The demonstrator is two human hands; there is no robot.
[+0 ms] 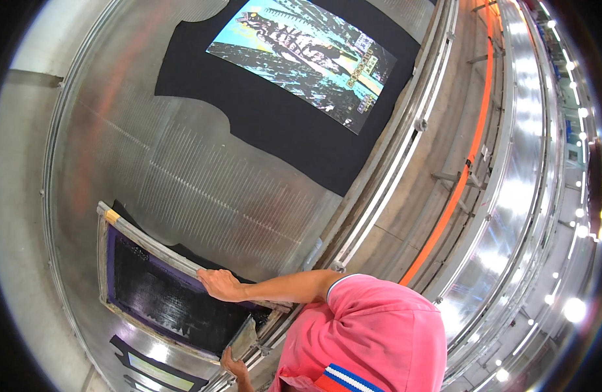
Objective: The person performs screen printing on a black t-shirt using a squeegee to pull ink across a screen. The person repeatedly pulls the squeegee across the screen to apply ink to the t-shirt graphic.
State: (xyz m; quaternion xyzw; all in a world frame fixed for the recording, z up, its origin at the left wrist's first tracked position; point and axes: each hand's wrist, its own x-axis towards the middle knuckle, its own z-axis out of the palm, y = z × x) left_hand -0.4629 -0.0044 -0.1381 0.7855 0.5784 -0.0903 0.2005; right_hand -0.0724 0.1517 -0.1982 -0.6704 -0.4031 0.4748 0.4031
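Note:
A screen printing frame with pale worn rails, purple-edged mesh and black ink lies over a dark fabric piece at the lower left. My right hand reaches across from the pink sleeve and is closed on its upper rail. At the lower right corner, my left hand has its fingers curled at the rail, partly hidden. Just above that hand, a greyish flat board, perhaps a squeegee, lies across the frame's end. Some black fabric shows past the frame's upper edge.
A black garment panel with a bright multicoloured print lies on the long metal table. Another printed dark panel lies below the frame. White rails edge the table; beyond run an orange strip and another metal table.

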